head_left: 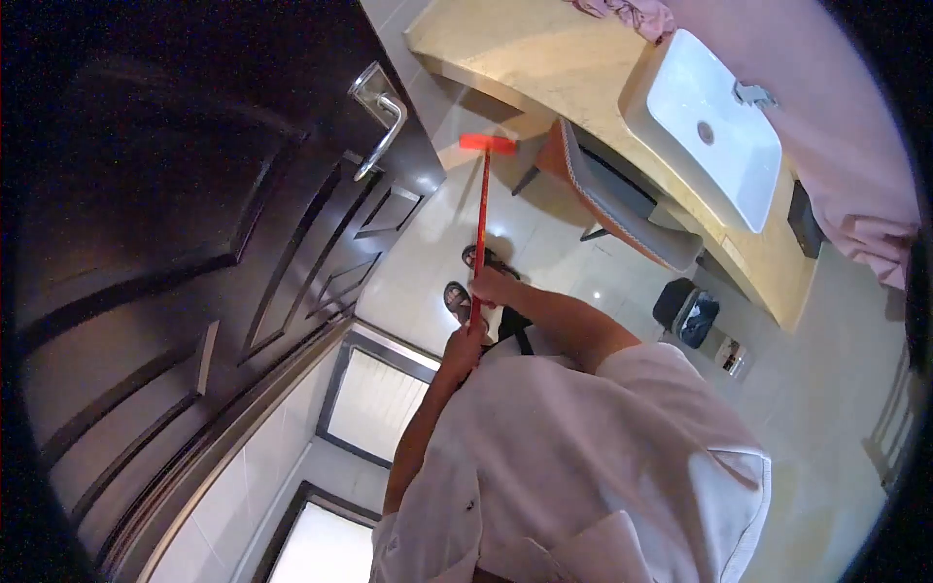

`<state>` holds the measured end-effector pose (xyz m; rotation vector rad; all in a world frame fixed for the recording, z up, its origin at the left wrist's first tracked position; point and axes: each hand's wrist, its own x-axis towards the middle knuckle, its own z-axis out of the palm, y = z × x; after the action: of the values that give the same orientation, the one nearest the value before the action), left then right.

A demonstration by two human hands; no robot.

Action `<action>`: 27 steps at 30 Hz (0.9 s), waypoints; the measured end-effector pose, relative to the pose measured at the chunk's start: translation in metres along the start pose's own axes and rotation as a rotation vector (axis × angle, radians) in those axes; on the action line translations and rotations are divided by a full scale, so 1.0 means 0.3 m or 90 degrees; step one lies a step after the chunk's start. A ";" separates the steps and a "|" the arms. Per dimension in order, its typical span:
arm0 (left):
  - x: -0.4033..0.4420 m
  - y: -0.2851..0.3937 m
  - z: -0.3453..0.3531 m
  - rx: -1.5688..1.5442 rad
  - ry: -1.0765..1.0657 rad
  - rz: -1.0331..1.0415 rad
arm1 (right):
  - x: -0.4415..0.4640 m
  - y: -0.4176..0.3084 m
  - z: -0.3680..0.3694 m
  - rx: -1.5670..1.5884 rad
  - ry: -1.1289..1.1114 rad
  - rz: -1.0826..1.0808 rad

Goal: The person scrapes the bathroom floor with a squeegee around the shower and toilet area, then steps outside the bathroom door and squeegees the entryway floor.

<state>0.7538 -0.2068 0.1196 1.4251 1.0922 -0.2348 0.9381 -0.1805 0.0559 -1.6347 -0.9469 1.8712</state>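
Where in left hand (465, 350), pole (483, 207) hidden.

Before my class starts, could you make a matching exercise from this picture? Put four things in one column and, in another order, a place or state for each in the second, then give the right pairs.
Things
1. Red pole
2. White basin
3. Lever handle
4. Chair

Places and states
A. Mounted on the dark door
B. Legs on the floor, beside the counter
C. Gripped by both hands
D. Set on top of the counter

Right pairs: 1-C, 2-D, 3-A, 4-B
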 end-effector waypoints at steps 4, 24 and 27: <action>-0.080 -0.176 0.019 0.208 0.065 0.017 | 0.029 0.139 0.149 -0.009 0.034 0.085; -0.518 -0.019 -0.286 0.290 -0.053 -0.118 | -0.080 0.188 0.416 0.361 -0.018 0.189; -0.469 -0.062 -0.225 0.187 -0.079 -0.141 | -0.013 0.439 0.413 0.007 0.148 -0.381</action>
<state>0.6351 -0.2174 0.2220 1.5245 1.1459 -0.6563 0.8287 -0.2917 -0.0355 -1.3274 -1.1575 1.2538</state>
